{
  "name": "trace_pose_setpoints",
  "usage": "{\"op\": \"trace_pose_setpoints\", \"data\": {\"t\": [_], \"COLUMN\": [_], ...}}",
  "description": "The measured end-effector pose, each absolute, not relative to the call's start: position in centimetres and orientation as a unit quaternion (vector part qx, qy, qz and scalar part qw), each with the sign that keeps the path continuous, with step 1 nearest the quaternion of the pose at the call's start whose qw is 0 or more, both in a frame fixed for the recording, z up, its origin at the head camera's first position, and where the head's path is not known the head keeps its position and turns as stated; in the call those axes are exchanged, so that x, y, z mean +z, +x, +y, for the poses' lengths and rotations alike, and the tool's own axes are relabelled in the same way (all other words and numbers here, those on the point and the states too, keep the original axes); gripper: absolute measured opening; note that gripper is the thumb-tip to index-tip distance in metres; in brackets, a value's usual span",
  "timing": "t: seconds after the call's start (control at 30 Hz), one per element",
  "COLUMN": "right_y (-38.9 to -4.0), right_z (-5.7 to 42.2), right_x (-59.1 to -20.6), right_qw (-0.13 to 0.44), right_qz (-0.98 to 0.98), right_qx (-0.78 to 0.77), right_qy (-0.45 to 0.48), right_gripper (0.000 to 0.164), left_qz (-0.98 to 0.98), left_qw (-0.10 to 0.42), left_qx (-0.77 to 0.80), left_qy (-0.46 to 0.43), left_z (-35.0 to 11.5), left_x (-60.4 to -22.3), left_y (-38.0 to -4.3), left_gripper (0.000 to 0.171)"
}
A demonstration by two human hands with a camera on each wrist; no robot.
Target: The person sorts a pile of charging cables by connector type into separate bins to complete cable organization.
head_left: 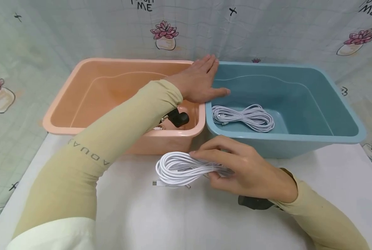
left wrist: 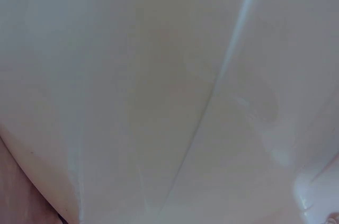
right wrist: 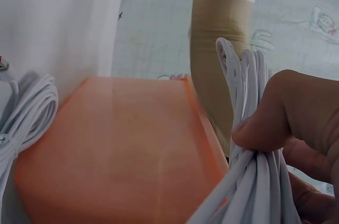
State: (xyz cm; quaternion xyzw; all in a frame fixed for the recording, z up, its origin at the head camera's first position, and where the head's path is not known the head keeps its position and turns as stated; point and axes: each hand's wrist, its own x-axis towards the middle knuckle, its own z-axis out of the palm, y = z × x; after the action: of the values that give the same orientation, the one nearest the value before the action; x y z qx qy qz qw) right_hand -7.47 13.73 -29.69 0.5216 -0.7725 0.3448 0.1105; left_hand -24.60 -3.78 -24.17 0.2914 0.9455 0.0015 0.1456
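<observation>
My right hand grips a coiled white cable between thumb and fingers, in front of the two bins. A metal plug end pokes out at the coil's left. The right wrist view shows the thumb pressed on the bundled strands. My left hand, fingers extended, lies across the adjoining rims of the orange bin and the blue bin. Inside the blue bin rests another coiled white cable. Small connector-like items in the orange bin are mostly hidden by my left arm.
Both bins stand side by side on a white table, before a patterned cloth. White loops also appear at the right wrist view's left edge; whether they belong to the held bundle is unclear. The left wrist view shows mostly a blurred, pale surface.
</observation>
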Motion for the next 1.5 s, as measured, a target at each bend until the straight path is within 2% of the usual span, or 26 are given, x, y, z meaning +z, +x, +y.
{"op": "trace_pose_setpoints", "data": {"t": [0.23,0.63,1.07,1.27,1.37,1.5], "right_y": [-6.9,-7.2,-9.0,-9.5,-9.8,-10.5], "right_z": [14.4,14.9,15.3,15.4,15.4,15.5], "right_x": [-28.5,-26.7,-23.8,-22.4,-21.9,-21.4], "right_qw": [0.098,0.170,0.177,0.159,0.138,0.123], "right_qz": [-0.778,-0.767,-0.753,-0.736,-0.709,-0.680], "right_qx": [0.364,0.327,0.391,0.444,0.491,0.530], "right_qy": [0.502,0.525,0.499,0.486,0.487,0.491], "right_gripper": [0.055,0.055,0.051,0.048,0.046,0.045], "left_qz": [0.945,0.944,0.943,0.942,0.940,0.931], "left_qw": [0.146,0.147,0.148,0.140,0.132,0.109], "left_qx": [-0.001,0.002,0.006,0.015,0.020,0.027], "left_qy": [0.292,0.295,0.298,0.304,0.313,0.347], "left_z": [-3.5,-3.6,-3.8,-4.0,-4.2,-5.1], "left_x": [-23.8,-24.0,-24.0,-24.0,-24.0,-25.2], "left_y": [-24.3,-24.3,-24.4,-24.4,-24.5,-25.5], "left_gripper": [0.101,0.101,0.101,0.102,0.097,0.079]}}
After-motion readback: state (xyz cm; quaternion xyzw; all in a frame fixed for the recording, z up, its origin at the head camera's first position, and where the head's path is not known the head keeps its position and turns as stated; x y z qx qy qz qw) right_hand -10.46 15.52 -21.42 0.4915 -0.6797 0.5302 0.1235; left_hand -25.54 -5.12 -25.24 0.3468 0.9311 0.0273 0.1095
